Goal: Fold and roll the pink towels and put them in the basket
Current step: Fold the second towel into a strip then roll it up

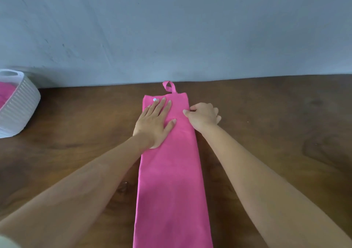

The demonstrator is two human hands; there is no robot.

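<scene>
The narrow folded pink cloth towel [171, 181] is lying on the brown wooden counter [276, 133], reaching its far edge. The left hand [154, 124] is pressing it, spread flat. The right hand [202, 115] is pinching its right edge, where a tug may be skewing the layers. The white ribbed basket [21, 103] at the left edge is holding pink cloth [4, 93].

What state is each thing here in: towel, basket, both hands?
Towel: folded into a long strip, flat on the table, not yet rolled.
Basket: upright at the left, pink cloth inside.
Left hand: flat, presses the towel.
Right hand: curled, pinches the towel's right edge.
</scene>
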